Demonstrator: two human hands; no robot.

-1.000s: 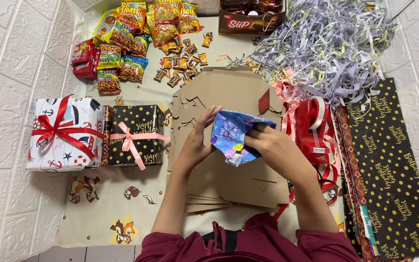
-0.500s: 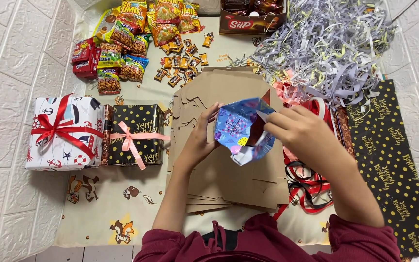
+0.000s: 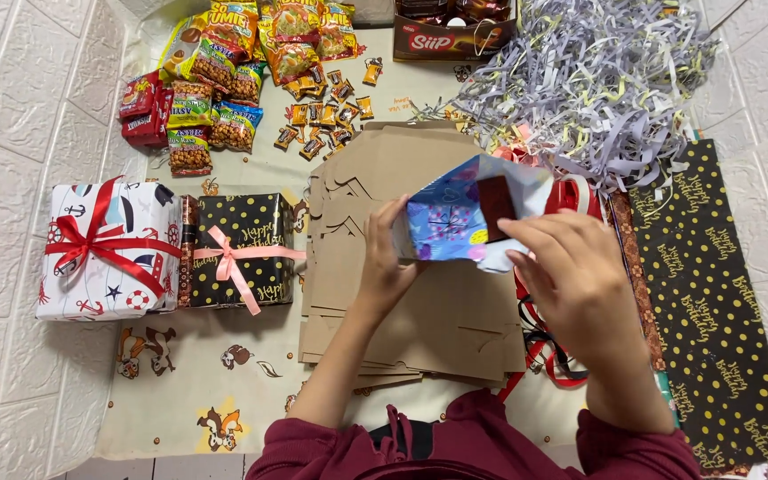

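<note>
Both hands are mid-wrap. The left hand (image 3: 384,271) clamps the blue-wrapped parcel (image 3: 455,222) over the flat cardboard stack (image 3: 402,329); the right hand (image 3: 571,267) pinches its loose paper flap. That flap looks due for folding flat. The brown box (image 3: 455,40) holds dark packets.

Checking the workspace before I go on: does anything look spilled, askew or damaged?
Nothing looks damaged. The loose grey and white shredded paper strips spread untidily over the top edge of the black gold-dotted wrapping sheet, and small wrapped candies lie scattered near the snack packets.
</note>
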